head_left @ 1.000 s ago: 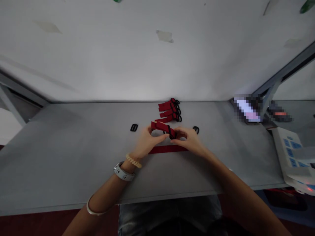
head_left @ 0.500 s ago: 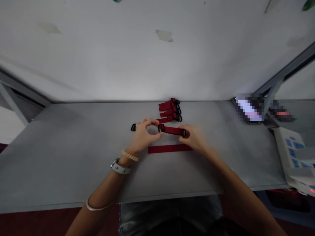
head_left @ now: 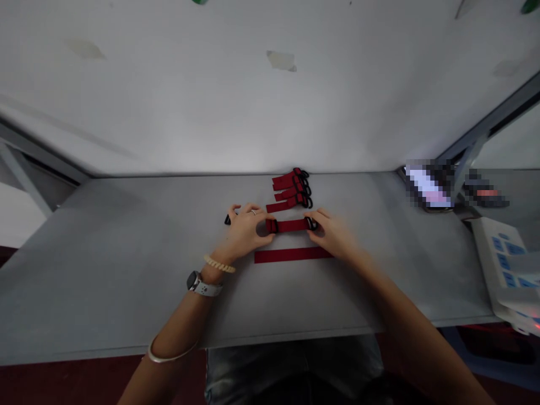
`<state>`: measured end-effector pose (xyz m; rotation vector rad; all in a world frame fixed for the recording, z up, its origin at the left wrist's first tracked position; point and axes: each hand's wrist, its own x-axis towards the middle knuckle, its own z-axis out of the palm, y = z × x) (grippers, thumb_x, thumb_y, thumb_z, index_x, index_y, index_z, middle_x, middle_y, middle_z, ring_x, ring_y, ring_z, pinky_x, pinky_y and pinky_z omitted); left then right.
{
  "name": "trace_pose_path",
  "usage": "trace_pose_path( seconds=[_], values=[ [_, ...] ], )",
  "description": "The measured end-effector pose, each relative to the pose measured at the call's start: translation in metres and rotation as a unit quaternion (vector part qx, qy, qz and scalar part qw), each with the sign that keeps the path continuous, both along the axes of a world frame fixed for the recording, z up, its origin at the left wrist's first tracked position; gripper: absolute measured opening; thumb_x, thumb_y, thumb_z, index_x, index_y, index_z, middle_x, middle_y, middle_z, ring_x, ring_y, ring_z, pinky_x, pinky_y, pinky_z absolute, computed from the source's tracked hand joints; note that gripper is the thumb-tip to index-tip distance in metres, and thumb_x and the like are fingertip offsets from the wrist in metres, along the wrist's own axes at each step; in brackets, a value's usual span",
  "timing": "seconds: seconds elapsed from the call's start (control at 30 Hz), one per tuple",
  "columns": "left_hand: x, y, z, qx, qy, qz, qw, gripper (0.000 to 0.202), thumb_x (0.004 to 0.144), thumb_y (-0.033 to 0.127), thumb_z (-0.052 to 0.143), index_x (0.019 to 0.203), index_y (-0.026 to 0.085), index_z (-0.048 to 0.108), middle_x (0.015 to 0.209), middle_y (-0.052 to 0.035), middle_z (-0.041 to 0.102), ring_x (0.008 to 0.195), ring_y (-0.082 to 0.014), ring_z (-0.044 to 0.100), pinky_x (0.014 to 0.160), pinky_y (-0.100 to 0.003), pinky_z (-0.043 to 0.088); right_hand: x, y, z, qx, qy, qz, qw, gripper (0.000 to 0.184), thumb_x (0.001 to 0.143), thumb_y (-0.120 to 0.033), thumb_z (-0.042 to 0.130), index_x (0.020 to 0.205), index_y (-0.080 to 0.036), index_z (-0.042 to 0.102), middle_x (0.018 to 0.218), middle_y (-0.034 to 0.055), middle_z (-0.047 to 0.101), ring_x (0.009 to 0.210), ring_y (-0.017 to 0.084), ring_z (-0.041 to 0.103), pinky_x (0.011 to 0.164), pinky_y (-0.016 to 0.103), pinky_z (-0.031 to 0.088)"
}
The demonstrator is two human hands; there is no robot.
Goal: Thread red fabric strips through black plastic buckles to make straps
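Left hand (head_left: 246, 229) and right hand (head_left: 333, 232) pinch the red strap (head_left: 292, 226) at both ends; uneven pulling could skew the left buckle (head_left: 275, 226)

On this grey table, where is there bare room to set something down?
The grey table is bare left of the black buckle by the left hand, and between the right hand and white device. Crowded: the middle, with buckled straps, flat red strip and held strap.

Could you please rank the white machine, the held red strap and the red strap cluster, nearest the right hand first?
1. Red black-buckled strap: in the right hand.
2. Red black-buckled strap cluster: just beyond it.
3. White blue-marked machine: far right.
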<state>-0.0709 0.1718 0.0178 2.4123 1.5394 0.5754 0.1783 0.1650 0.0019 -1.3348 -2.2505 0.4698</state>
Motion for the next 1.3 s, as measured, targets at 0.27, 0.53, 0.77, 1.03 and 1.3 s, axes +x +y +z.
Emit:
trace_pose_path(
  seconds=[0.27, 0.53, 0.77, 1.03, 1.3],
  values=[
    [-0.003, 0.000, 0.009, -0.030, -0.008, 0.004, 1.000, 0.029, 0.068, 0.035, 0.073, 0.096, 0.028, 0.073, 0.096, -0.0041, 0.074, 0.110, -0.0320, 0.055, 0.102, -0.055, 0.022, 0.000, 0.000, -0.001, 0.040, -0.073, 0.026, 0.996, 0.019, 0.080, -0.026, 0.067, 0.097, -0.019, 0.072, 0.094, 0.0110, 0.061, 0.098, 0.029, 0.056, 0.088, 0.046, 0.050],
    [-0.053, 0.017, 0.012, 0.036, 0.001, 0.173, 0.984, 0.024, 0.069, 0.035, 0.072, 0.092, 0.028, 0.074, 0.098, -0.0066, 0.075, 0.108, -0.0373, 0.056, 0.098, -0.058, 0.026, 0.018, 0.011, -0.004, 0.027, -0.052, 0.002, 0.998, 0.018, 0.079, -0.023, 0.067, 0.096, -0.018, 0.072, 0.097, 0.0119, 0.058, 0.099, 0.030, 0.054, 0.089, 0.048, 0.050],
    [-0.068, 0.021, 0.002, 0.055, 0.074, 0.219, 0.971, 0.027, 0.083, 0.029, 0.057, 0.106, 0.024, 0.072, 0.108, -0.0156, 0.072, 0.115, -0.0407, 0.053, 0.096, -0.065, 0.025, 0.015, 0.010, -0.003, 0.011, -0.055, 0.021, 0.998, 0.019, 0.080, -0.025, 0.069, 0.098, -0.019, 0.070, 0.098, 0.0116, 0.060, 0.099, 0.030, 0.054, 0.088, 0.047, 0.049],
    [-0.060, 0.021, 0.000, 0.069, 0.030, 0.199, 0.977, 0.026, 0.081, 0.017, 0.058, 0.100, 0.028, 0.072, 0.105, -0.0113, 0.073, 0.118, -0.0382, 0.053, 0.101, -0.064, 0.022, 0.015, 0.011, -0.003, 0.002, -0.054, 0.028, 0.998, 0.021, 0.080, -0.025, 0.074, 0.099, -0.020, 0.068, 0.101, 0.0109, 0.061, 0.101, 0.029, 0.055, 0.088, 0.044, 0.049],
    [-0.017, 0.011, -0.002, -0.008, 0.053, -0.121, 0.991, 0.046, 0.086, 0.002, 0.043, 0.107, 0.030, 0.072, 0.120, -0.0017, 0.072, 0.115, -0.0260, 0.061, 0.105, -0.059, 0.023, 0.006, 0.010, -0.003, 0.016, -0.056, 0.033, 0.998, 0.025, 0.077, -0.028, 0.076, 0.098, -0.018, 0.067, 0.102, 0.0095, 0.064, 0.101, 0.026, 0.057, 0.090, 0.041, 0.049]
  ],
)
